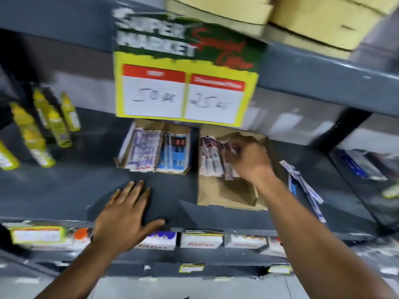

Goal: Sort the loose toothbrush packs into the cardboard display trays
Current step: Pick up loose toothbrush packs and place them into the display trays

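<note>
On the dark shelf stand two cardboard display trays. The left tray point(123, 160) holds purple-white and blue toothbrush packs point(174, 154). The right tray point(226, 195) holds maroon-white packs point(208, 160) at its back. My right hand point(248, 160) is inside the right tray, fingers closed on one of these packs. My left hand point(125, 214) lies flat and spread on the shelf's front edge, holding nothing. Several loose blue-white packs point(306, 186) lie on the shelf to the right of the right tray. The picture is blurred by motion.
A yellow-green price sign point(183, 83) hangs from the upper shelf above the trays. Yellow bottles point(43, 130) stand at the left. Boxed goods point(200, 242) line the shelf below. More packets point(362, 165) lie at the far right.
</note>
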Action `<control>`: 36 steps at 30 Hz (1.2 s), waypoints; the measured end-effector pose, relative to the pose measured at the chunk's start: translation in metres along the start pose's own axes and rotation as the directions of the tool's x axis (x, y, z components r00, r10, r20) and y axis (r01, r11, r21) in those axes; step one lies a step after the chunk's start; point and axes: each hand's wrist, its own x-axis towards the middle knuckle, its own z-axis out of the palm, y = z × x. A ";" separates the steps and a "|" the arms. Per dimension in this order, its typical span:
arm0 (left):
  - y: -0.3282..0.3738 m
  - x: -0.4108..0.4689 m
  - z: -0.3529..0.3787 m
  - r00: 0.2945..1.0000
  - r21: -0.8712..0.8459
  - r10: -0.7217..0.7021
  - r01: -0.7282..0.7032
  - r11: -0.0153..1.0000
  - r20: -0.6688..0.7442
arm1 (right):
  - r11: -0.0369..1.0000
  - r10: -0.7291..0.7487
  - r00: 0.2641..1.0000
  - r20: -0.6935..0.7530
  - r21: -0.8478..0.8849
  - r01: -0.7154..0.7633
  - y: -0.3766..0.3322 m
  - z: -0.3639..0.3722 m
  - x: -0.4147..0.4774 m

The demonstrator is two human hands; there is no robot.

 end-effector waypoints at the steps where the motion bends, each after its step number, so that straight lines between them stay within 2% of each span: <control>1: -0.001 0.000 0.002 1.000 0.011 0.000 0.000 1.000 -0.010 | 0.995 0.099 0.995 -0.013 -0.016 -0.100 0.029 -0.017 -0.003; 3: 0.000 0.001 0.005 1.000 0.030 0.000 0.001 1.000 -0.023 | 0.952 0.300 0.954 -0.030 -0.051 -0.301 0.093 -0.050 -0.018; 6: -0.001 0.001 0.008 1.000 0.039 -0.010 0.011 0.999 -0.020 | 0.820 0.537 0.841 0.061 -0.273 -0.503 0.173 -0.078 -0.058; 8: -0.002 0.000 0.009 1.000 0.046 -0.013 0.014 0.999 -0.022 | 0.729 0.659 0.738 0.146 -0.365 -0.579 0.203 -0.081 -0.084; 10: -0.002 0.000 0.010 1.000 0.063 -0.014 0.015 0.998 -0.014 | 0.695 0.699 0.687 0.197 -0.415 -0.587 0.219 -0.077 -0.103; 20: 0.007 -0.002 -0.006 0.995 0.090 -0.073 0.067 0.994 0.071 | 0.700 0.687 0.726 0.033 -0.298 -0.649 0.227 -0.066 -0.123; 22: 0.010 -0.002 -0.010 0.993 0.094 -0.087 0.080 0.992 0.076 | 0.757 0.638 0.769 -0.039 -0.151 -0.635 0.224 -0.072 -0.122; 23: 0.011 -0.003 -0.011 0.993 0.101 -0.091 0.084 0.991 0.074 | 0.779 0.626 0.777 -0.065 0.019 -0.627 0.218 -0.075 -0.121; 24: 0.012 0.000 -0.013 0.993 0.102 -0.087 0.079 0.992 0.076 | 0.749 0.642 0.765 -0.055 0.260 -0.610 0.212 -0.079 -0.120; 25: 0.011 -0.002 -0.013 0.992 0.108 -0.092 0.083 0.991 0.081 | 0.651 0.657 0.754 0.006 0.500 -0.571 0.201 -0.080 -0.117; 26: 0.012 -0.001 -0.014 0.993 0.107 -0.090 0.080 0.991 0.082 | 0.518 0.659 0.748 0.082 0.671 -0.530 0.189 -0.081 -0.114; 27: 0.013 -0.001 -0.015 0.993 0.104 -0.086 0.077 0.992 0.086 | 0.407 0.644 0.750 0.151 0.763 -0.502 0.178 -0.082 -0.112; 28: 0.013 -0.001 -0.014 0.993 0.103 -0.083 0.074 0.992 0.086 | 0.336 0.622 0.755 0.208 0.800 -0.497 0.168 -0.080 -0.110; 32: 0.014 -0.002 -0.014 0.993 0.097 -0.089 0.081 0.992 0.080 | 0.185 0.494 0.794 0.355 0.849 -0.494 0.132 -0.067 -0.102; 36: 0.013 -0.001 -0.017 0.994 0.093 -0.085 0.078 0.993 0.072 | 0.127 0.450 0.788 0.419 0.844 -0.521 0.110 -0.051 -0.099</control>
